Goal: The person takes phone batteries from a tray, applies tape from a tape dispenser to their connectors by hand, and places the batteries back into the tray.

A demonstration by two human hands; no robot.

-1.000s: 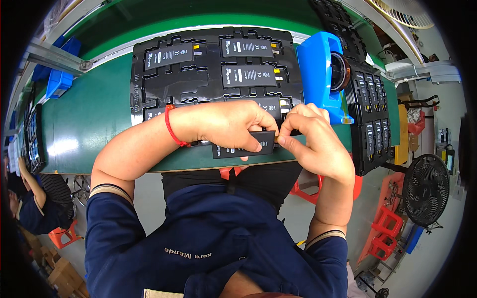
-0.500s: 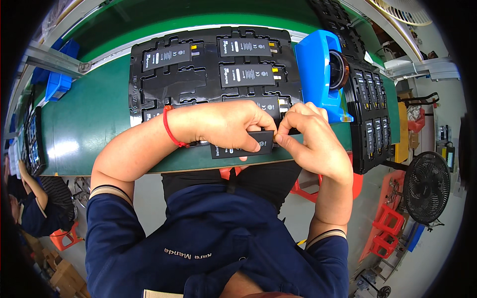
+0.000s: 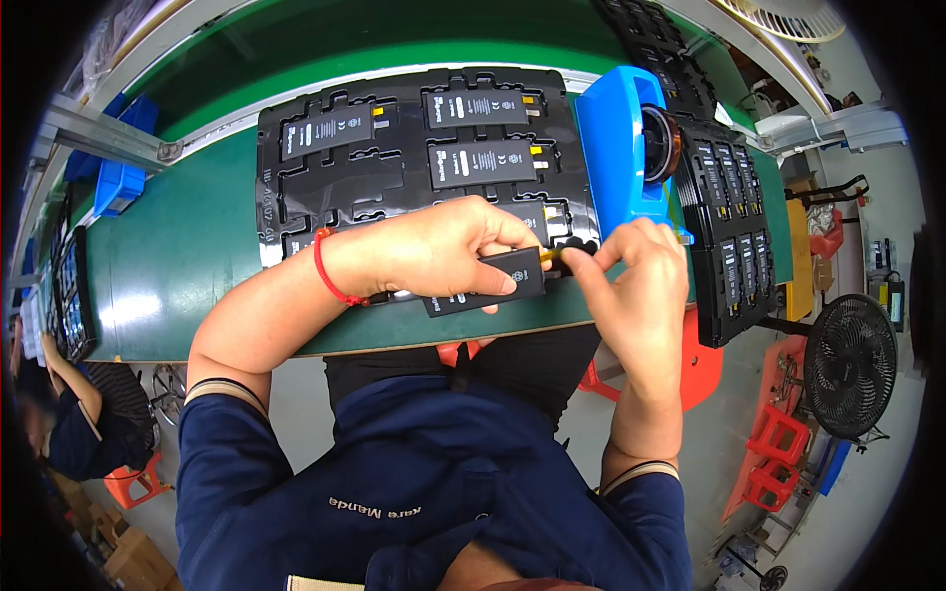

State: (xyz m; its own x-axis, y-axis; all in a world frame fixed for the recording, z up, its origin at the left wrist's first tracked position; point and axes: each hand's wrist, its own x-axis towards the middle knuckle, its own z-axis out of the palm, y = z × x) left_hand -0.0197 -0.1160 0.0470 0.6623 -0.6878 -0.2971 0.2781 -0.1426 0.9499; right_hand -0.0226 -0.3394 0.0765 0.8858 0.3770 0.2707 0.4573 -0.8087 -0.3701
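Observation:
My left hand [image 3: 458,251] grips a flat black phone battery [image 3: 522,271], thumb on top, at the front edge of the bench. A yellow connector strip [image 3: 549,254] sticks out from the battery's right end. My right hand [image 3: 641,281] is closed at that strip, its thumb and finger at the outer end; the exact contact is too small to see clearly. Behind my hands lies a black moulded tray [image 3: 345,177] with several like batteries in its pockets, among them one battery [image 3: 483,163] near the middle. My left forearm covers part of the tray's front row.
A blue stand [image 3: 611,148] with a round dark lens [image 3: 660,145] stands right of the tray. Farther right are stacked trays of batteries [image 3: 729,236]. A blue bin [image 3: 120,187] sits at the left, where another person [image 3: 94,424] works. A black fan [image 3: 849,364] stands at right.
My right hand has moved slightly right and turned, and more of the yellow strip shows. The battery has tilted up a little at its right end, still in my left hand.

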